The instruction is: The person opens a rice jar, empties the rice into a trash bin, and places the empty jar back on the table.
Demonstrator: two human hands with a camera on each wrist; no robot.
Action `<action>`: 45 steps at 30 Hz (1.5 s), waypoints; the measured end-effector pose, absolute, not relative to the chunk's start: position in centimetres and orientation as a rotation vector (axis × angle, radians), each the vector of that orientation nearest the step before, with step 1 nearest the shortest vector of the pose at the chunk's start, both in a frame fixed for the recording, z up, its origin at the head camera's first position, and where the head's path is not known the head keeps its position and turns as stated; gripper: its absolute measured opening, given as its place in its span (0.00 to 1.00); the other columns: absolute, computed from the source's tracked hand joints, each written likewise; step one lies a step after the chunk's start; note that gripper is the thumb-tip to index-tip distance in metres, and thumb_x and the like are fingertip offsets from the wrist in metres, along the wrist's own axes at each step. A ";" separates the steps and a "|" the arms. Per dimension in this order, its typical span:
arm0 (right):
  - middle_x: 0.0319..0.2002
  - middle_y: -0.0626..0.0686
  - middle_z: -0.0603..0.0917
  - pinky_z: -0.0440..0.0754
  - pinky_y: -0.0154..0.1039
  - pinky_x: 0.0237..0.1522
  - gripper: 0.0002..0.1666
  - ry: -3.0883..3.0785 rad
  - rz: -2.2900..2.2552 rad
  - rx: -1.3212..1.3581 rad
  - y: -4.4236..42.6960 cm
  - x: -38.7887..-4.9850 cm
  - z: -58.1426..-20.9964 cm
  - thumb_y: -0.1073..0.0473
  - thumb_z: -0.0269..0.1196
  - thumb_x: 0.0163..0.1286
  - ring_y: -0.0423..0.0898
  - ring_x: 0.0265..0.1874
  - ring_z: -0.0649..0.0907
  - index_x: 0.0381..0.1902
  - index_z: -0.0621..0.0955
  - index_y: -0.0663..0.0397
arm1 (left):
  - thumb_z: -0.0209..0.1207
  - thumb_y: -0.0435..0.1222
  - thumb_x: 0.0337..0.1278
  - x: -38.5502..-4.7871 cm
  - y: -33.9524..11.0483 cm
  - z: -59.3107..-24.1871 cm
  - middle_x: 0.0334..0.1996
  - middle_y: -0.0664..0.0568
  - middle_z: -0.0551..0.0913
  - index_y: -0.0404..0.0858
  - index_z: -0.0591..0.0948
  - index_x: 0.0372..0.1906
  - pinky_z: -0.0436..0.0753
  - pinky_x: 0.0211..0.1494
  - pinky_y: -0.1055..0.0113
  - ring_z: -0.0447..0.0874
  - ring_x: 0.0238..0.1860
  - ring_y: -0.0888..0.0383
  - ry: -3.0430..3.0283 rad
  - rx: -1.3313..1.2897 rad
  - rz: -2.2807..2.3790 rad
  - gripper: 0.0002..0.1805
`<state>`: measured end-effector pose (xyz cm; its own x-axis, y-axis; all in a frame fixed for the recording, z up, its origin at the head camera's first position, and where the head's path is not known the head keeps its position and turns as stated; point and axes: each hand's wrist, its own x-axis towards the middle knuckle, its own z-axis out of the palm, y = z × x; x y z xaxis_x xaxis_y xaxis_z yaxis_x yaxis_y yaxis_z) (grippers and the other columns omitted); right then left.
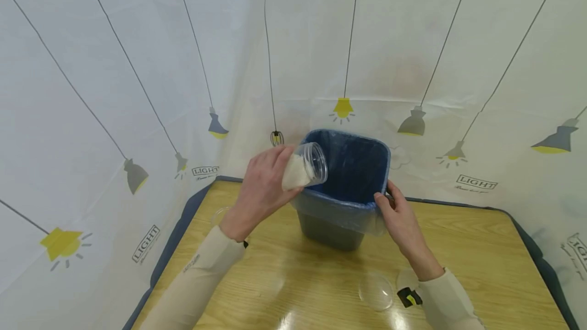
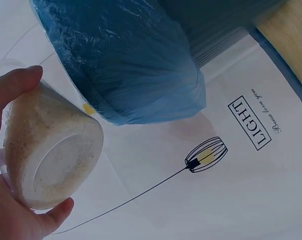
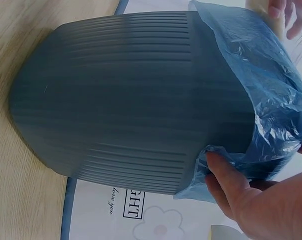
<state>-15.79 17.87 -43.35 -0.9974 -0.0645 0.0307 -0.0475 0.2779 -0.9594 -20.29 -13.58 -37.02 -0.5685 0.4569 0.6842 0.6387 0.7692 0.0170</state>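
Note:
My left hand (image 1: 266, 182) grips a clear plastic jar (image 1: 316, 164) that is tipped sideways, its mouth towards the opening of a grey trash can (image 1: 327, 228). A whitish, fine-looking filling (image 1: 295, 173) lies inside the jar; the left wrist view shows the jar's base (image 2: 65, 162) and the pale matter behind its wall. A blue plastic bag (image 1: 353, 167) lines the can and folds over its rim. At the can's right corner my right hand (image 1: 403, 223) pinches the rim and bag, with the thumb outside. The can's bottom inside is hidden.
The can stands on a wood-grain table (image 1: 275, 279). A clear round lid (image 1: 376, 292) lies near the front, beside a small black item (image 1: 409, 297) close to my right wrist. Another clear round piece (image 1: 220, 214) sits behind my left wrist. Lamp-printed white sheeting (image 1: 312, 39) surrounds the table's back and sides.

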 end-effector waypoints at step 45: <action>0.80 0.64 0.57 0.66 0.58 0.73 0.44 2.484 -1.904 -0.085 17.9 -16.1 -43.4 0.42 0.49 0.84 0.60 0.74 0.67 0.84 0.47 0.57 | 0.74 0.39 0.54 -23.7 -12.9 -35.9 0.63 0.39 0.77 0.39 0.70 0.71 0.72 0.68 0.41 0.73 0.65 0.40 -2.270 -0.925 0.125 0.40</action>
<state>-16.08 17.88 -43.44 -0.9985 -0.0496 0.0245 -0.0365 0.2587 -0.9653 -23.66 -12.85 -35.89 -0.5211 0.6505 0.5525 0.5860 0.7434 -0.3225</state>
